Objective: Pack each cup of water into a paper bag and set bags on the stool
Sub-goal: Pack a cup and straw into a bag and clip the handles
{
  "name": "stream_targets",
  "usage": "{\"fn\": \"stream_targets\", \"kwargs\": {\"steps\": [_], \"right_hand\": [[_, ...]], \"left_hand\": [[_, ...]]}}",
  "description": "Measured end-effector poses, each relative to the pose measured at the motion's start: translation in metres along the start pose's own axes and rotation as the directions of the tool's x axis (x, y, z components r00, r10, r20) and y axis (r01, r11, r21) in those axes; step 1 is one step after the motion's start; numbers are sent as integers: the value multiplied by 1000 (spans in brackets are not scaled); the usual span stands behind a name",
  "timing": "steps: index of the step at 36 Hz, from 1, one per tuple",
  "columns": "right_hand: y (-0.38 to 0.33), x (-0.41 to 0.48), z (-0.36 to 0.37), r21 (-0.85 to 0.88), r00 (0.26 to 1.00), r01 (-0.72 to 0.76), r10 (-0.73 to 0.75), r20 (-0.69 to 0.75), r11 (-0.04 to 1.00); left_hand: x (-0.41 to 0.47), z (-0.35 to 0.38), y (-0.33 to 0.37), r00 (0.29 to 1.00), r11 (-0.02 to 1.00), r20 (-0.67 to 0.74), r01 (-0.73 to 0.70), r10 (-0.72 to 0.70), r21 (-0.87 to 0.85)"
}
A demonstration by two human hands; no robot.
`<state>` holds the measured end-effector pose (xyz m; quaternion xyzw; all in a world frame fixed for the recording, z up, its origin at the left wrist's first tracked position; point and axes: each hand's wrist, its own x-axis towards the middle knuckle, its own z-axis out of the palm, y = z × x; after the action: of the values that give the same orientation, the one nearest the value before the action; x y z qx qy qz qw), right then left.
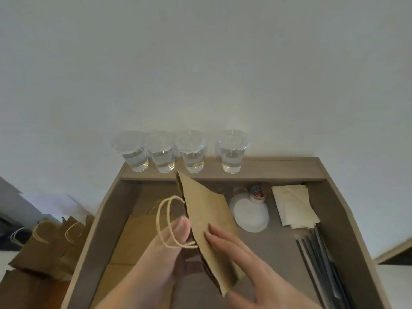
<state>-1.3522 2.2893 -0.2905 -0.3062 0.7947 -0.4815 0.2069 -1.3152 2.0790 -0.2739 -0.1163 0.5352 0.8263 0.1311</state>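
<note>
Your left hand [169, 248] has its fingers curled round the near left edge of the paper bag [207, 215], with the thumb pressed on top by the twine handles [166, 219]. Those handles loop out toward 10 o'clock. Your right hand [245, 262] lies against the bag's broad face with its fingers [219, 238] straight and close together, pressing rather than pinching. How its thumb sits at the bag's lower corner is not clear.

The bag is folded flat and held off the surface [276, 248] between the two hands. Its long axis runs from 5 o'clock by your right wrist to 11 o'clock, where the far corner tips up toward the back ledge [278, 170].

Just past that corner, at 12 o'clock, stand four lidded cups [192, 157] of water in a row — three bunched together and one a little apart at 1 o'clock. The bag likely needs opening first. After that, the right hand is the nearer one for a reach, and the lone cup lies most directly ahead of it.

At 8 o'clock, off the surface, a few more brown bags [44, 248] stand upright — what they rest on is out of view.
</note>
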Motion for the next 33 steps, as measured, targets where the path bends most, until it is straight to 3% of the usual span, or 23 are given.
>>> {"fn": "stream_targets", "kwargs": {"steps": [1, 3, 4, 7, 9, 13, 19, 22, 28, 31, 33], "right_hand": [[-9, -7, 1, 119, 994, 10, -23, 110, 993], [-5, -14, -8, 231, 991, -8, -23, 134, 973], [-9, -11, -7, 310, 988, -93, 48, 148, 946], [-14, -5, -14, 503, 982, -173, 189, 20, 847], [-12, -14, -12, 530, 986, -89, 150, -73, 843], [-26, -8, -1, 368, 966, -31, 122, -229, 929], [-34, -13, -6, 241, 937, -129, 198, -286, 962], [-41, -12, -7, 78, 923, -232, 244, -298, 970], [-43, -1, -6, -44, 845, -450, 409, -346, 892], [-36, -7, -20, -153, 812, -520, 430, -395, 840], [-28, -16, -37, -131, 788, -544, 452, -418, 829]], "left_hand": [[2, 1, 2, 1000, 999, -12, -11, 11, 35], [6, 3, 5, 1000, 997, 21, -16, 15, 69], [6, 7, 8, 999, 995, 51, -19, 14, 96], [7, 18, 15, 990, 961, 86, -133, 116, 242], [6, 21, 18, 974, 895, 147, -215, 170, 391], [4, 23, 22, 947, 856, 300, -244, 111, 455], [2, 15, 23, 979, 751, 172, -195, 110, 631], [0, 22, 32, 969, 717, 206, -241, 138, 654], [10, 25, 33, 970, 522, 223, -238, 93, 819], [19, 14, 38, 984, 405, 144, -176, 109, 897], [23, 2, 42, 986, 371, 93, -139, 140, 918]]}}
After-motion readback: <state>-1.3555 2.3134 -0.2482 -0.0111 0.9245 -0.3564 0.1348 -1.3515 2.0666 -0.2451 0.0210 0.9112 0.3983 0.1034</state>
